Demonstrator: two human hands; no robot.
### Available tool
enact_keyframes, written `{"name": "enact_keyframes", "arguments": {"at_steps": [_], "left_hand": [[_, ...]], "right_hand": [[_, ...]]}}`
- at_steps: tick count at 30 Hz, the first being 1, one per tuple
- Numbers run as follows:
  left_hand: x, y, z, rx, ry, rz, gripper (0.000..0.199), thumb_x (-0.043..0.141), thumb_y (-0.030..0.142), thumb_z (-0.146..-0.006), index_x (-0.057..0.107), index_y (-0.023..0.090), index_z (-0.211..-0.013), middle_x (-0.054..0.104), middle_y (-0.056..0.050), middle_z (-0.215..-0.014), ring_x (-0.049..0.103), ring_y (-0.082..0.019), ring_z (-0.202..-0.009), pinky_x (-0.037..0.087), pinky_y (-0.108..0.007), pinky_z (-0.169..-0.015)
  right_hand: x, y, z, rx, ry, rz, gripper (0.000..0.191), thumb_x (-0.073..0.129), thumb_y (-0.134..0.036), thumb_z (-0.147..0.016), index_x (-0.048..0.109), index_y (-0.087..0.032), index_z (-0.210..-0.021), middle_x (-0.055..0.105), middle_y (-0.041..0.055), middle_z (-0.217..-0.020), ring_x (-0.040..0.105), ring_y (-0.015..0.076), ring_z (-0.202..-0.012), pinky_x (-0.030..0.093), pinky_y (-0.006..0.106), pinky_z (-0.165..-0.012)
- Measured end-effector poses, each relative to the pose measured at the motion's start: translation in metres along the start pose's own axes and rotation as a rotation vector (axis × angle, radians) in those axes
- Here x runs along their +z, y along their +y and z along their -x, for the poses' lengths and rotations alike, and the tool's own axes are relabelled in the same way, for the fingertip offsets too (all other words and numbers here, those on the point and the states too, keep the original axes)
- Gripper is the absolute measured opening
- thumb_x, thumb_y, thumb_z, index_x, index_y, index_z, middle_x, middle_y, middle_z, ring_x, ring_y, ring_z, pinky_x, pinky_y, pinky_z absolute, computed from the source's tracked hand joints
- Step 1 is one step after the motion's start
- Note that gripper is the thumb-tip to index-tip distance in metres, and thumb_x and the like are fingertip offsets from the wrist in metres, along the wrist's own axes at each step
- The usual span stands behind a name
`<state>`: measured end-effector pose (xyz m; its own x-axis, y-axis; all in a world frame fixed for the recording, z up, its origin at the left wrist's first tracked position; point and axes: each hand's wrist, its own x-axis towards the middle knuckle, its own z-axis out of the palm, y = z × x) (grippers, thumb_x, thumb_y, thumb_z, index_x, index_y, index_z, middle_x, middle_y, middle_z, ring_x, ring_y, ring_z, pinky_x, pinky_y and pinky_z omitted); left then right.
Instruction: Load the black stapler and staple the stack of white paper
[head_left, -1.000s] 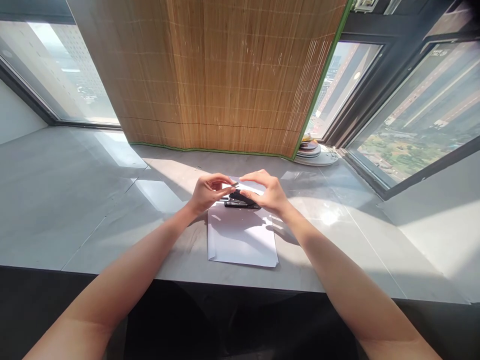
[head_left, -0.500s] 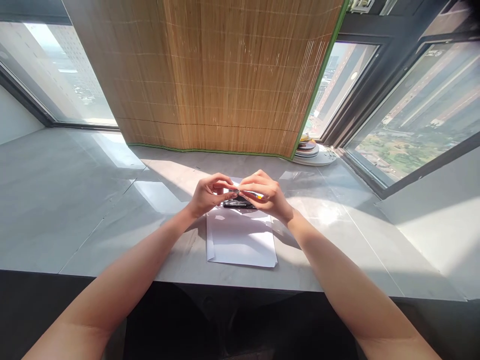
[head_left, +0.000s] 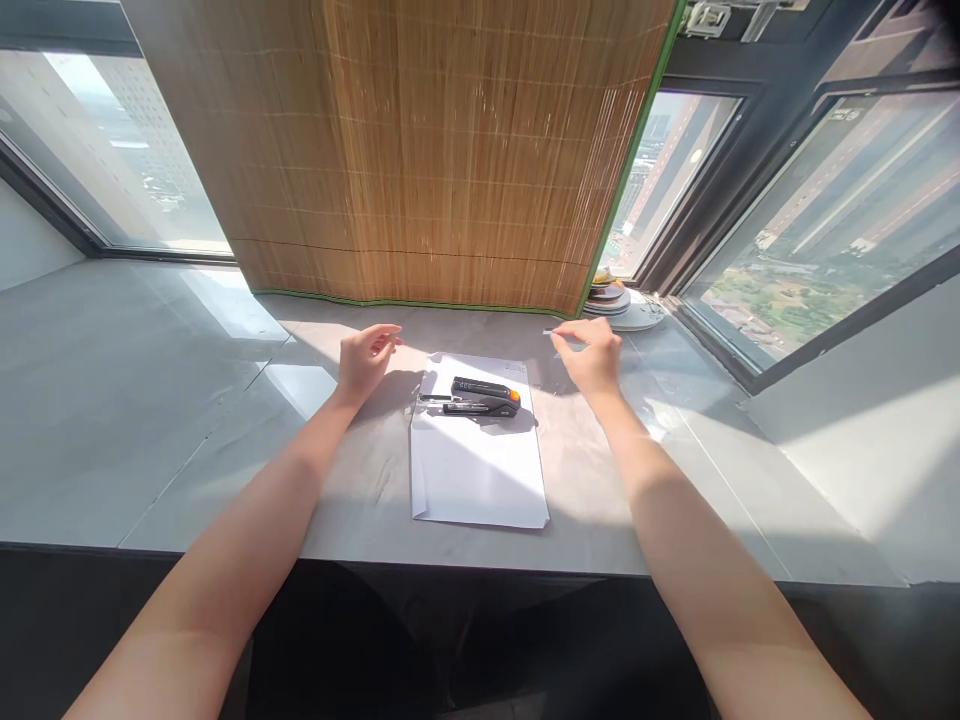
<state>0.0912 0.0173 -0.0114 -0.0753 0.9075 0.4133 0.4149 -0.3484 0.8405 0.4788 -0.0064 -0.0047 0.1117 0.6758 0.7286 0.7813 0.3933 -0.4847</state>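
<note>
A black stapler (head_left: 486,397) with an orange end lies opened on a stack of white paper (head_left: 480,470) on the grey marble ledge. My left hand (head_left: 365,362) hovers left of the paper, its fingers pinched together; a tiny piece may be at the fingertips, too small to name. To the right of the paper my right hand (head_left: 592,352) is raised, thumb and forefinger closed on a small silvery strip (head_left: 548,332), which looks like a strip of staples. Neither hand touches the stapler.
A bamboo blind (head_left: 450,150) with a green edge hangs behind the ledge. Stacked plates (head_left: 630,312) stand at the back right beside the window frame. The ledge's dark front edge runs below my forearms.
My hands have moved apart from above the stapler, left hand to the left and right hand to the right. The stapler now shows fully, and the silvery strip shows in my right hand.
</note>
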Motion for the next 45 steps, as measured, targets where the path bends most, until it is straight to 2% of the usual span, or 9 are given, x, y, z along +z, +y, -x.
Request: {"name": "enact_keyframes", "arguments": {"at_steps": [4,7,12,18,24,28,34,39,45], "left_hand": [[-0.008,-0.032,-0.016,-0.041,-0.075,-0.444,0.033,0.065,0.025,-0.095,0.078,0.024,-0.125,0.071,-0.011,-0.146,0.056,-0.035,-0.147,0.038,-0.057,-0.126],[-0.003,-0.037,-0.014,-0.089,-0.257,-0.625,0.043,0.058,0.027,-0.099,0.072,0.030,-0.139,0.056,-0.011,-0.165,0.040,-0.040,-0.159,0.023,-0.074,-0.127],[-0.002,-0.033,-0.006,-0.003,-0.238,-0.746,0.043,0.042,0.018,-0.103,0.072,0.028,-0.133,0.065,-0.013,-0.153,0.054,-0.037,-0.144,0.033,-0.065,-0.118],[-0.007,-0.033,-0.008,0.001,-0.159,-0.801,0.024,0.051,0.015,-0.099,0.071,0.021,-0.111,0.073,-0.012,-0.126,0.061,-0.035,-0.122,0.043,-0.045,-0.096],[-0.002,-0.030,-0.008,-0.024,-0.141,-0.772,0.025,0.054,0.018,-0.101,0.070,0.021,-0.120,0.072,-0.014,-0.130,0.059,-0.036,-0.127,0.044,-0.045,-0.097],[-0.004,-0.028,-0.007,-0.047,-0.137,-0.770,0.021,0.056,0.020,-0.100,0.076,0.021,-0.107,0.071,-0.014,-0.126,0.061,-0.036,-0.125,0.044,-0.045,-0.099],[0.000,-0.028,-0.010,-0.040,-0.038,-0.487,0.019,0.058,0.024,-0.099,0.071,0.020,-0.086,0.071,-0.011,-0.115,0.068,-0.025,-0.103,0.050,-0.040,-0.099],[0.018,-0.012,0.000,-0.035,-0.048,0.109,0.031,0.061,0.049,-0.101,0.069,0.021,-0.090,0.071,-0.005,-0.088,0.061,-0.016,-0.071,0.050,-0.029,-0.069],[0.037,0.016,0.021,-0.059,-0.207,0.458,0.038,0.076,0.057,-0.093,0.078,0.021,-0.101,0.069,-0.003,-0.079,0.051,-0.011,-0.059,0.045,-0.027,-0.058]], "right_hand": [[-0.016,0.056,-0.006,0.420,0.017,0.232,0.022,0.072,-0.031,-0.086,0.084,-0.014,-0.093,0.077,0.0134,-0.081,0.067,0.0300,-0.080,0.052,0.047,-0.096],[-0.017,0.065,-0.001,0.512,-0.055,0.234,0.022,0.074,-0.029,-0.083,0.085,-0.013,-0.093,0.076,0.0138,-0.079,0.068,0.0299,-0.078,0.052,0.045,-0.097],[0.002,0.062,0.006,0.498,-0.196,0.211,0.020,0.071,-0.028,-0.081,0.084,-0.015,-0.091,0.079,0.0160,-0.083,0.072,0.0341,-0.088,0.056,0.046,-0.093],[0.006,0.072,0.006,0.467,-0.202,0.250,0.019,0.064,-0.030,-0.084,0.080,-0.022,-0.088,0.083,0.0130,-0.104,0.074,0.0339,-0.106,0.056,0.042,-0.097],[0.003,0.075,0.006,0.494,-0.211,0.302,0.021,0.063,-0.028,-0.083,0.082,-0.021,-0.090,0.082,0.0138,-0.104,0.073,0.0355,-0.109,0.056,0.042,-0.096],[0.003,0.072,0.005,0.462,-0.181,0.291,0.020,0.065,-0.025,-0.081,0.082,-0.018,-0.087,0.081,0.0174,-0.109,0.071,0.0379,-0.115,0.055,0.046,-0.100],[0.015,0.024,0.009,0.210,-0.110,0.050,0.025,0.063,-0.034,-0.094,0.082,-0.018,-0.091,0.080,0.0121,-0.093,0.069,0.0275,-0.086,0.055,0.043,-0.091],[0.030,-0.039,0.025,-0.101,-0.520,-0.365,0.035,0.068,-0.054,-0.100,0.082,-0.024,-0.112,0.081,0.0075,-0.109,0.068,0.0236,-0.091,0.055,0.037,-0.080],[0.043,-0.061,0.040,-0.263,-0.746,-0.430,0.038,0.069,-0.036,-0.101,0.072,-0.026,-0.138,0.079,0.0078,-0.127,0.073,0.0261,-0.111,0.057,0.042,-0.100]]}}
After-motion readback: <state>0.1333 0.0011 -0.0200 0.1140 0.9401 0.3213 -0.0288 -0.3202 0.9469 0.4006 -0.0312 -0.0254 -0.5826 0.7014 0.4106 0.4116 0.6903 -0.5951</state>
